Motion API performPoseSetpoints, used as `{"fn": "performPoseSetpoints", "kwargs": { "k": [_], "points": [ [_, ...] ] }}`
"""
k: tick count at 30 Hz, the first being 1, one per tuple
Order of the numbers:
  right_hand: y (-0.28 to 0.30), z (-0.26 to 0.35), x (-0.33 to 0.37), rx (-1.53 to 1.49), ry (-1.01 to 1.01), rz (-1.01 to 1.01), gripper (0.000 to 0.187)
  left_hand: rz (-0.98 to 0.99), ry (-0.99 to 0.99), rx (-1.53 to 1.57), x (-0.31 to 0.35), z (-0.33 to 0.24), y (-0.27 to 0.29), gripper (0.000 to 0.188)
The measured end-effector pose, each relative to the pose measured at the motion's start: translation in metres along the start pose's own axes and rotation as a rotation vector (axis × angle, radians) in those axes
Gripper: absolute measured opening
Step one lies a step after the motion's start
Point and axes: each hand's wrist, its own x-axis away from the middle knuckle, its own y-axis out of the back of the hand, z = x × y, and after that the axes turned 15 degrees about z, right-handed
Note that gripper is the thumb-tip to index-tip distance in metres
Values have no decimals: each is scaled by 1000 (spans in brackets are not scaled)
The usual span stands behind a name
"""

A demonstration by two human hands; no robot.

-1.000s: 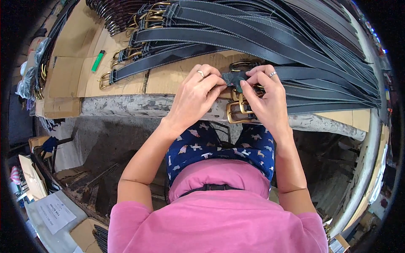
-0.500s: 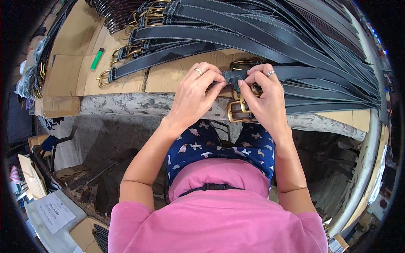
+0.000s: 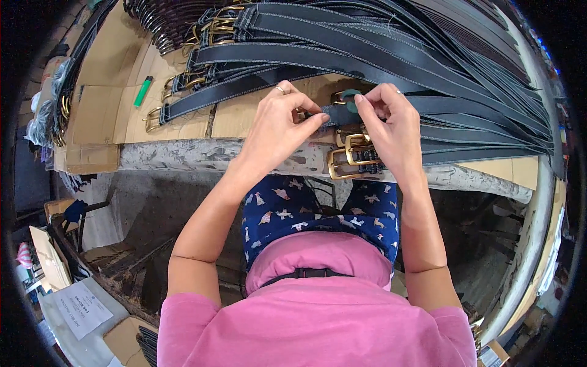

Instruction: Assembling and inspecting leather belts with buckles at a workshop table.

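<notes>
A black belt with pale stitching [image 3: 335, 115] lies at the front edge of the table. My left hand [image 3: 282, 121] pinches its end between thumb and fingertips, and part of a buckle shows behind those fingers. My right hand [image 3: 391, 125] is closed, thumb against fingers, on a small dark green curved piece [image 3: 350, 96] just above the belt; its exact kind is unclear. Beside and below my right fingers, gold-coloured buckles [image 3: 342, 164] of other black belts sit at the table edge.
Many black belts [image 3: 342, 37] fan across the table, their gold buckles bunched at the left. A green lighter [image 3: 143, 91] lies on cardboard [image 3: 177, 125]. More buckles [image 3: 147, 21] are stacked at the far left. A paper sheet [image 3: 83, 307] rests on a pale bundle at lower left.
My hands have moved apart. The right hand has drawn the dark green piece up and right, off the belt, while the left keeps its pinch at the belt end.
</notes>
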Motion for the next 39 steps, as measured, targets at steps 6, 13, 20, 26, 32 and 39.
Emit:
{"fn": "performPoseSetpoints", "kwargs": {
  "k": [6,13,20,26,32,39],
  "points": [
    [-8,-4,-5,8,28,-45,17,-13,93,18,-8,1,-9,27],
    [-11,-8,-6,35,13,-8,18,59,209,166,-13,3,-8,24],
    [-15,-5,-5,114,-10,2,18,21,161,168,-10,10,-12,22],
    [-17,-6,-5,147,6,-10,18,-2,145,173,-9,8,-13,20],
    [-11,-6,-4,96,21,-6,17,33,134,191,-7,13,-8,25],
    [-4,-9,-1,-16,33,-31,16,35,-207,-239,-12,27,-2,42]
  ]
}}
